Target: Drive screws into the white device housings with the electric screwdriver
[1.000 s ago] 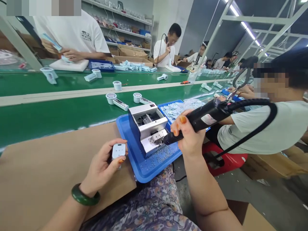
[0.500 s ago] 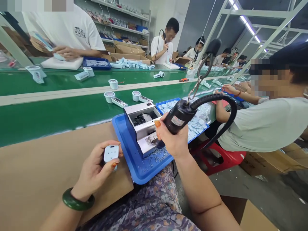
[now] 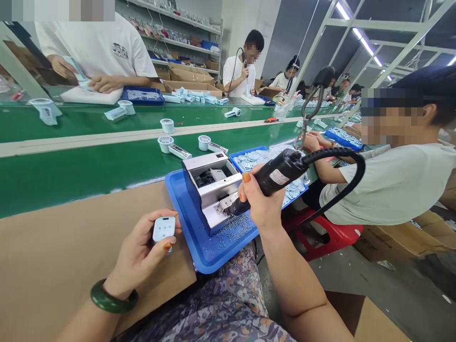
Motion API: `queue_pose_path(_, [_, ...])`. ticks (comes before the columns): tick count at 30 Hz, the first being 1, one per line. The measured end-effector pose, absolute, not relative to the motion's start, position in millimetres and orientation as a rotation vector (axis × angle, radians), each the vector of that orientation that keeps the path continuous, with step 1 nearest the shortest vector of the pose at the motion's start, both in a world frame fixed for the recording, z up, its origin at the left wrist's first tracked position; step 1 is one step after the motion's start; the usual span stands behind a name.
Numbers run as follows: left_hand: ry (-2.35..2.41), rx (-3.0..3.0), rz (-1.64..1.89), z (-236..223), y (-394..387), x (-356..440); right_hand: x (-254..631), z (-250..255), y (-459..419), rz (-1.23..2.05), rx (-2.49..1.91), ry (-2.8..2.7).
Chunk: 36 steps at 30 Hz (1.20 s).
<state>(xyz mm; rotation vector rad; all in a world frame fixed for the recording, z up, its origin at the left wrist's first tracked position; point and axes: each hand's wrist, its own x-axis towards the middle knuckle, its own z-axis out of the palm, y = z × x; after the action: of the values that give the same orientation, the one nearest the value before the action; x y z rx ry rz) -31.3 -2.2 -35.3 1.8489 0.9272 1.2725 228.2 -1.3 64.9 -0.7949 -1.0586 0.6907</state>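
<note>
Left hand [image 3: 142, 254] has a white plastic part [image 3: 164, 229] with a few round holes, grip closed on it, pinched between thumb and fingers and held just above the cardboard tabletop [image 3: 71, 266]. Right hand [image 3: 261, 204] is wrapped tight around a black rotary tool [image 3: 281, 173], with its cable [image 3: 362, 171] looping off to the right. The tool's nose points down at a metal bracket [image 3: 228, 202] on the front of a small silver machine [image 3: 213, 178], though I can't tell if the tip is actually touching it. The machine sits in a blue tray [image 3: 180, 202] with loose little pins [image 3: 238, 228] scattered around it. Just behind is a second tray of white bits [image 3: 249, 159], up against the green conveyor [image 3: 71, 164]. A co-worker [image 3: 392, 185] sits to the right on a red stool [image 3: 331, 232].
</note>
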Motion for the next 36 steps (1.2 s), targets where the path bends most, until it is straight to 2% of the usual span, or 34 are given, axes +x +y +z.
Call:
queue_pose_path(6, [0.942,1.903,1.241,-41.9,-0.3,-31.9,232.3,75.3,-13.8,0.809,-0.731,-1.064])
queue_pose_path(15, [0.892,2.196,1.168,-22.8,-12.1,-7.8,189.4,125.3,-32.6,0.932,-0.521,-0.979])
queue_pose_path(36, [0.871,2.230,1.169,-24.7,-14.1,-7.7,163.6,122.9,-29.5,0.952,-0.522,-1.106])
